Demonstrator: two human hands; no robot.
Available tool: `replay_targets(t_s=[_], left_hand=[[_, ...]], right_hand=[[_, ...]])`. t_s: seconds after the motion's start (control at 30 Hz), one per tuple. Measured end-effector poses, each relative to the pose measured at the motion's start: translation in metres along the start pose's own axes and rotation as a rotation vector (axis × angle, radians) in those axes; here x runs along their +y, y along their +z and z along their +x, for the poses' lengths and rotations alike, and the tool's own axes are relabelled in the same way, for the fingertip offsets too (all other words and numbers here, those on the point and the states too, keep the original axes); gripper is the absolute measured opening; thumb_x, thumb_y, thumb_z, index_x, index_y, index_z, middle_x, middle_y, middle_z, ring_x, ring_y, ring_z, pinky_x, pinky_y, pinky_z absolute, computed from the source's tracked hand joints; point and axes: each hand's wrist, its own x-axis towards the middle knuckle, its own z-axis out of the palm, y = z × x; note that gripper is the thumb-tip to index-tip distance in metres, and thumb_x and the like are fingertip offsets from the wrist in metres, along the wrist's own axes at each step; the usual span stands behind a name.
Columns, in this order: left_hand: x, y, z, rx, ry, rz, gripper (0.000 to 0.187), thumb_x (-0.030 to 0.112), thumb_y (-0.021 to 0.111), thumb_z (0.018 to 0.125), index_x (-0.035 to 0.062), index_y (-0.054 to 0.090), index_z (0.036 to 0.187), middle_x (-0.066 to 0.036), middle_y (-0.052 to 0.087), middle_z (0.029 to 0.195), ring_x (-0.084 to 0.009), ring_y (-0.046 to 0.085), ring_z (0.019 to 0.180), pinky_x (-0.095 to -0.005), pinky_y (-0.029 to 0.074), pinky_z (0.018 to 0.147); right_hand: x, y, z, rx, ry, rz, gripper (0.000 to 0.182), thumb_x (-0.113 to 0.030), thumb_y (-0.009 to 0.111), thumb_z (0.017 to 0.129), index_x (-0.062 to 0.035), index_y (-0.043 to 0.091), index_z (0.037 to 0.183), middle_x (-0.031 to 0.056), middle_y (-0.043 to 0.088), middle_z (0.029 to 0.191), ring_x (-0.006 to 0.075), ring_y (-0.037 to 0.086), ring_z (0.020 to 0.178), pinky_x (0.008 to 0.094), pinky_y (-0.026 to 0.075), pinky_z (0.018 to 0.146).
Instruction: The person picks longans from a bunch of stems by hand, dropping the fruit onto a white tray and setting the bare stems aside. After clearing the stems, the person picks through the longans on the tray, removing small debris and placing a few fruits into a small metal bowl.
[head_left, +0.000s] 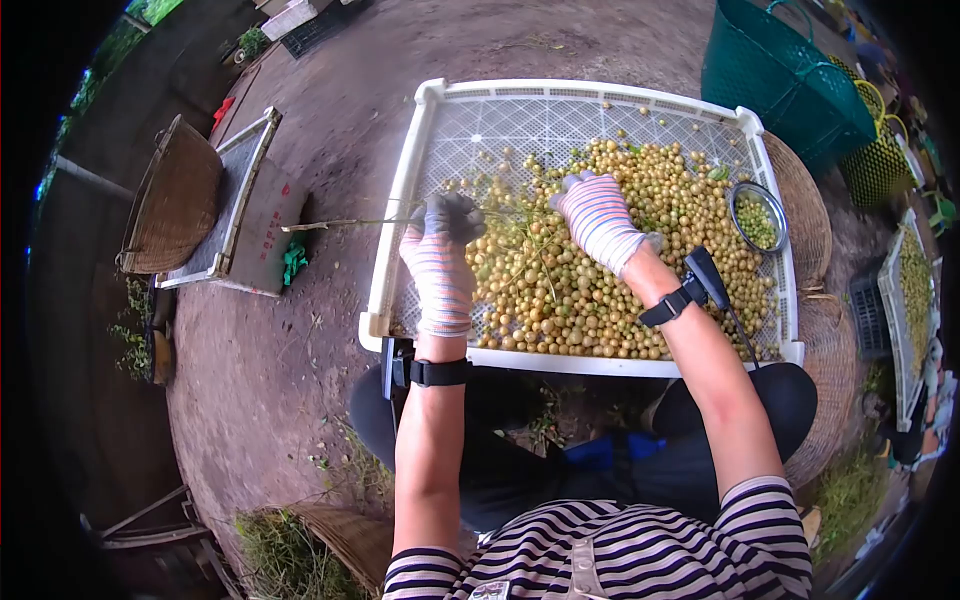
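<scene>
My left hand [445, 235], in a striped glove with dark fingertips, is closed around a thin twig [345, 222] whose bare end points left past the tray edge. Fine green stalks [530, 245] branch from it over the fruit. My right hand [598, 215], gloved alike, is to the right with its fingers curled in at the stalk tips; what they grip is hidden. Beneath both hands, many small round yellow-green fruits [600, 320] lie in a white mesh tray [580, 362]. A metal bowl [735, 222] of smaller green fruits sits at the tray's right side.
Green woven bags [780, 85] stand behind the tray at the right. Round wicker baskets [815, 345] lie along its right side. Another basket [175, 200] rests on a crate at far left. Cut stalks [290, 550] fill a basket at lower left.
</scene>
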Motion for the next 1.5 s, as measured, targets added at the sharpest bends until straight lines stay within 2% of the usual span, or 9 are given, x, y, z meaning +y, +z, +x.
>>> replay_targets(t_s=[0.23,0.33,0.4,0.5,0.67,0.97,1.03,1.17,1.5], left_hand=[[0.024,-0.011,0.005,0.073,0.067,-0.025,0.024,0.027,0.065,0.095,0.0031,0.065,0.096,-0.009,0.069,0.086,-0.0204,0.068,0.071,-0.0309,0.057,0.061],[0.029,-0.019,0.002,0.169,0.123,0.055,0.022,0.026,0.065,0.095,0.0044,0.065,0.09,-0.008,0.068,0.082,-0.0187,0.065,0.066,-0.0295,0.055,0.058],[0.032,-0.025,-0.001,0.147,0.155,0.154,0.021,0.025,0.067,0.094,0.0053,0.065,0.087,-0.005,0.065,0.072,-0.0136,0.058,0.056,-0.0249,0.045,0.05],[0.044,-0.015,-0.012,0.228,0.067,0.26,0.021,0.025,0.069,0.092,0.0058,0.065,0.085,-0.002,0.061,0.066,-0.0088,0.049,0.049,-0.0224,0.037,0.046],[0.048,-0.024,-0.017,0.239,0.019,0.354,0.016,0.02,0.068,0.094,0.0034,0.066,0.096,0.002,0.06,0.069,-0.0027,0.048,0.053,-0.0187,0.037,0.047],[0.036,-0.019,-0.005,0.178,0.282,0.614,0.014,0.008,0.068,0.09,0.0021,0.073,0.102,0.001,0.069,0.083,-0.0041,0.055,0.067,-0.0183,0.043,0.061],[0.043,-0.015,-0.006,0.161,0.097,0.564,0.02,0.005,0.066,0.09,-0.0026,0.067,0.109,-0.004,0.069,0.091,-0.0081,0.059,0.081,-0.0211,0.048,0.074],[0.03,0.009,-0.018,-0.044,-0.121,0.54,0.036,0.007,0.072,0.088,-0.0028,0.061,0.12,-0.004,0.069,0.094,-0.0077,0.059,0.077,-0.0202,0.048,0.069],[0.008,0.026,-0.013,-0.252,-0.138,0.442,0.014,0.006,0.069,0.089,-0.0022,0.07,0.101,-0.004,0.071,0.087,-0.0065,0.059,0.075,-0.0221,0.048,0.068]], right_hand=[[0.01,-0.018,-0.001,-0.303,0.201,0.095,0.038,-0.041,0.061,0.09,-0.0064,0.069,0.076,0.0159,0.066,0.069,0.0336,0.065,0.069,0.0484,0.049,0.069],[0.003,-0.019,-0.001,-0.16,0.006,0.056,0.019,-0.019,0.065,0.081,-0.0111,0.074,0.097,0.0164,0.067,0.106,0.0332,0.063,0.099,0.0479,0.048,0.087],[-0.015,-0.024,-0.001,-0.18,-0.166,0.13,0.046,-0.002,0.063,0.073,-0.0194,0.071,0.114,0.0154,0.056,0.135,0.0348,0.053,0.122,0.049,0.04,0.104],[-0.044,0.007,-0.005,-0.335,-0.302,0.11,0.044,-0.013,0.071,0.073,-0.0205,0.07,0.116,0.0127,0.057,0.135,0.032,0.048,0.13,0.0485,0.034,0.111],[-0.024,0.019,-0.002,-0.043,-0.204,0.459,0.011,-0.022,0.074,0.074,-0.0171,0.077,0.083,0.0029,0.072,0.098,0.0275,0.062,0.1,0.0451,0.044,0.096],[0.006,-0.011,0.007,-0.075,0.401,0.945,0.019,-0.01,0.071,0.086,-0.0056,0.074,0.104,0.0119,0.073,0.094,0.0201,0.067,0.087,0.0311,0.052,0.08],[0.012,-0.014,0.004,-0.057,0.452,1.007,0.019,-0.01,0.07,0.087,-0.0043,0.074,0.105,0.0089,0.073,0.098,0.0165,0.066,0.087,0.0299,0.052,0.08],[0.001,-0.02,0.004,-0.086,0.432,1.223,0.021,-0.008,0.07,0.086,-0.0056,0.074,0.107,0.0071,0.072,0.104,0.015,0.065,0.089,0.0295,0.052,0.082],[-0.021,-0.028,0.008,-0.215,0.08,1.194,0.036,-0.015,0.07,0.087,-0.0058,0.064,0.122,0.011,0.071,0.105,0.018,0.065,0.095,0.0319,0.051,0.088]])
